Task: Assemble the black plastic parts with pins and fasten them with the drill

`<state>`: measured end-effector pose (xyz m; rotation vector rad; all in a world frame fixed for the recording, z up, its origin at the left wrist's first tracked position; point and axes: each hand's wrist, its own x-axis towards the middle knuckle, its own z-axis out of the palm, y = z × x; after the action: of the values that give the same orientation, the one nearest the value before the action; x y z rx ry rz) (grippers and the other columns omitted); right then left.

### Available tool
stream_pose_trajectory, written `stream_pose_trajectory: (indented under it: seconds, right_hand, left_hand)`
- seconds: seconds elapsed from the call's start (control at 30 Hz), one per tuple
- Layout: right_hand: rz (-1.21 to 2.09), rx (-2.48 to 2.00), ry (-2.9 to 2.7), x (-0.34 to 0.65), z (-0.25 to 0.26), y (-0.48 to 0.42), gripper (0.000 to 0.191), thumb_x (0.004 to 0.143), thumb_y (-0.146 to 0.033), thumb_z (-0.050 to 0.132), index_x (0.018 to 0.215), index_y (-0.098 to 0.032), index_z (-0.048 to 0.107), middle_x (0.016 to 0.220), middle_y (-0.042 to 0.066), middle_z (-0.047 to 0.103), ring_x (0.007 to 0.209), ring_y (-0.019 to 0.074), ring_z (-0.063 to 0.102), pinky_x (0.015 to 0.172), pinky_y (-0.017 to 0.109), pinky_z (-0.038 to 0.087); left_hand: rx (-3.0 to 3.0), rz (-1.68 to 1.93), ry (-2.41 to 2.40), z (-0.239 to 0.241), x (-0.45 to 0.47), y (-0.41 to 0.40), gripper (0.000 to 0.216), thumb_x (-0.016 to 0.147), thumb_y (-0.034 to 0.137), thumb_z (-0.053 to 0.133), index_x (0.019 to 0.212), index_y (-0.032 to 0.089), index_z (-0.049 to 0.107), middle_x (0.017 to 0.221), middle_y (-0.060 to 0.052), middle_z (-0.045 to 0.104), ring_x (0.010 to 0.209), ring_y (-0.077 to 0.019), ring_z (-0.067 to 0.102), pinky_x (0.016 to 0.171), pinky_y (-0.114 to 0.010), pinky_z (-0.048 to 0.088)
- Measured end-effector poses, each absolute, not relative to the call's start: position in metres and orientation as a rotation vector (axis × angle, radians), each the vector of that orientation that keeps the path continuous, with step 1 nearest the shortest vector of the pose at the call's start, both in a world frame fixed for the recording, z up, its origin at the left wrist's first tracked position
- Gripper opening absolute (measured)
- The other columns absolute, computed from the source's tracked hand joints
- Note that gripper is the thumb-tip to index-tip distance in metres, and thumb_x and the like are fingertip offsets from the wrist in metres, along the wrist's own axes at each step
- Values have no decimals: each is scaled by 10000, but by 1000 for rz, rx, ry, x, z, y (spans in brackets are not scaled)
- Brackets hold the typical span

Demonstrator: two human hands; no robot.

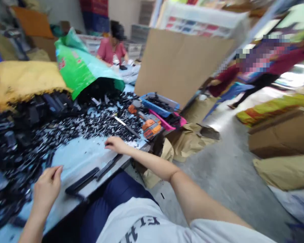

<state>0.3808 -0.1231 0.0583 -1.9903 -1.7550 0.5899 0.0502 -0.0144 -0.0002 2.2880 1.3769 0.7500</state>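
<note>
My left hand (pixel 47 184) is raised over the left side of the table, thumb and fingers pinched together; whatever may be between them does not show. Further right, my right hand (pixel 117 145) is closed just above the pale blue table top (pixel 76 153). A dark speck shows at its fingertips, too small to name. Along the near table edge, between the hands, lie a long black handle-like piece (pixel 83 181) and a slimmer black bar (pixel 108 167). Small black and grey plastic pieces (pixel 73 125) are heaped beyond both hands.
Beyond my right hand lie a metal-and-black strip (pixel 126 126), an orange tool (pixel 151 127), a blue basket (pixel 159 104) and a pink tray (pixel 167 123). A green sack (pixel 76 67) opens onto the heap. Across the table sits a person (pixel 112 50); others stand right.
</note>
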Motion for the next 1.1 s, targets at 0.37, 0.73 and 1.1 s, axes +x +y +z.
stream_pose_trajectory:
  seconds: [0.37, 0.73, 1.1]
  right_hand:
    - [918, -1716, -1954, 301, 33, -97, 125, 760, -192, 634, 847, -122, 690, 758, 61, 698, 684, 141, 635, 647, 219, 448]
    - [573, -1693, -2478, 265, 44, -89, 141, 824, -164, 552, 876, -129, 678, 876, 98, 681, 807, 182, 622, 717, 244, 416]
    - [622, -1699, -2533, 269, 50, -90, 132, 818, -157, 558, 875, -137, 676, 869, 78, 684, 782, 169, 614, 699, 232, 401]
  left_hand:
    - [2332, 884, 1462, -20, 26, -73, 306, 910, 321, 351, 885, 155, 608, 838, -82, 635, 822, -186, 602, 782, -301, 468]
    - [2509, 862, 1467, -17, 10, -75, 243, 931, 268, 360, 916, 162, 579, 841, -74, 608, 789, -185, 590, 732, -302, 470]
    - [2702, 409, 1438, 2, 19, -74, 201, 909, 192, 408, 830, 131, 583, 783, -80, 570, 738, -195, 578, 676, -297, 452]
